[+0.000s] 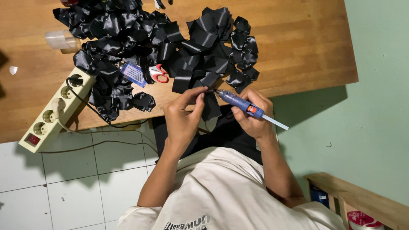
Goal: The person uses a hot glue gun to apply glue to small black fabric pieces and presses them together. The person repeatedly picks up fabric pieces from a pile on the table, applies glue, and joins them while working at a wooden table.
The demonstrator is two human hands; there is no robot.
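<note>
My left hand [184, 111] pinches a small piece of black satin ribbon [210, 106] just below the edge of the wooden table [298, 42]. My right hand [252, 111] grips a blue glue gun [238, 102] with a clear glue stick [275, 122] poking out behind. The gun's tip points left and touches the ribbon by my left fingertips. A heap of folded black ribbon pieces [162, 47] covers the table above my hands.
Red-handled scissors [159, 73] and a small blue-white card [133, 73] lie in the heap. A cream power strip [55, 111] with a black cable hangs over the table's left edge. A clear plastic cup [61, 40] lies left. A wooden shelf [362, 200] stands lower right.
</note>
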